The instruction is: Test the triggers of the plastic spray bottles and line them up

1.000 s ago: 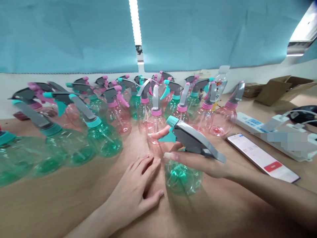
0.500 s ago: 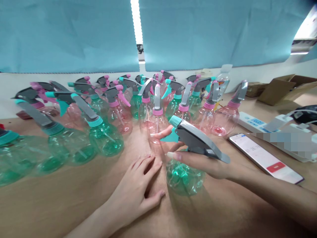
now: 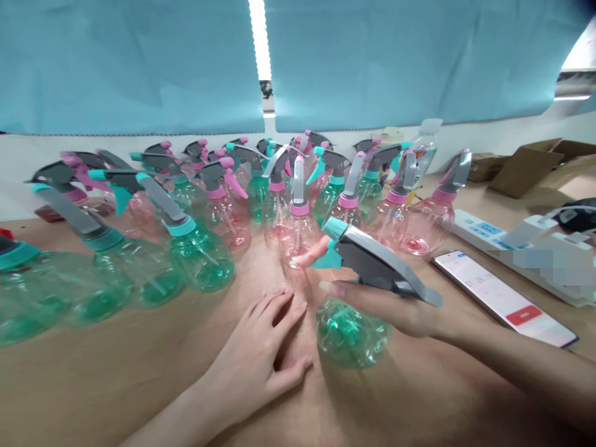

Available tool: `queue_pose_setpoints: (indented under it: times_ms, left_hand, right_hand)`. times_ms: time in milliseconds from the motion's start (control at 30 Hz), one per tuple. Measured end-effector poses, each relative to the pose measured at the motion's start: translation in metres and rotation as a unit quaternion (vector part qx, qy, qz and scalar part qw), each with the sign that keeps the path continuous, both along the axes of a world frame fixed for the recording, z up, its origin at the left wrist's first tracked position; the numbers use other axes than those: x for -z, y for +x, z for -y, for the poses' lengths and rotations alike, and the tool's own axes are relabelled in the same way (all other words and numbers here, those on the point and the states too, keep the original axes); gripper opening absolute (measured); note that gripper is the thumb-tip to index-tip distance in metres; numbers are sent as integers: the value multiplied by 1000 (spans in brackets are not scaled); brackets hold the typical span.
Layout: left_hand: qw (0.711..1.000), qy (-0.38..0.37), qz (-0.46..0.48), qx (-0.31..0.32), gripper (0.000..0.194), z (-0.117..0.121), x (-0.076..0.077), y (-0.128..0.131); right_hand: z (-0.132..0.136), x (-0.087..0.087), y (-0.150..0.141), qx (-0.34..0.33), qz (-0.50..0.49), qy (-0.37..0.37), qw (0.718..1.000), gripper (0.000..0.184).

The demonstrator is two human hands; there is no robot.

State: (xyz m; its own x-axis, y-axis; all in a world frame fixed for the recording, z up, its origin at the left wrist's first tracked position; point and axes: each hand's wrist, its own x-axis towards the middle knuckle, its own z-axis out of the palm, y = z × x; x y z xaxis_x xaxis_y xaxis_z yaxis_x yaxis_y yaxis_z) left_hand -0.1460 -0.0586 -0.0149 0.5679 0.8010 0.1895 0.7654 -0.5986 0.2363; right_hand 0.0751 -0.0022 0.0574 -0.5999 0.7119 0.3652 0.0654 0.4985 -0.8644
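Observation:
My right hand [image 3: 395,304] is wrapped round the neck of a green spray bottle [image 3: 352,335] with a grey head and a turquoise nozzle and trigger. Its index finger reaches past the trigger, and the nozzle points away to the left. The bottle stands roughly upright at the table's front middle. Palm down beside it, my left hand [image 3: 261,354] rests on the table with its fingers stretched out and nothing in them. A pink-collared clear spray bottle [image 3: 300,233] stands just behind my right index finger.
Several green spray bottles, one nearest the middle [image 3: 202,264], line the left side. Pink ones, such as the rightmost [image 3: 426,226], stand behind. On the right lie a phone [image 3: 500,298], a power strip [image 3: 479,230] and an opened cardboard box [image 3: 526,167].
The whole view has shifted slightly, so things sit a little further right. My right index finger is slightly closer to the trigger; my left hand keeps its pose.

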Motion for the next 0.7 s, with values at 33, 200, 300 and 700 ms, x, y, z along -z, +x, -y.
queue_pose_setpoints:
  times_ms: [33, 200, 300, 700]
  left_hand:
    - [1000, 0, 0, 0, 57, 0, 0, 0]
    - [1000, 12, -4, 1, 55, 0, 3, -2]
    - [1000, 21, -12, 6, 56, -1, 5, -4]
    - [1000, 20, -14, 9, 55, -2, 4, -3]
  right_hand:
    - [0, -1, 0, 1, -9, 11, 1000, 19]
    - [2, -11, 0, 39, -7, 31, 999, 10]
    - [1, -10, 2, 28, 6, 31, 999, 12]
    - [-2, 1, 1, -3, -17, 35, 999, 24]
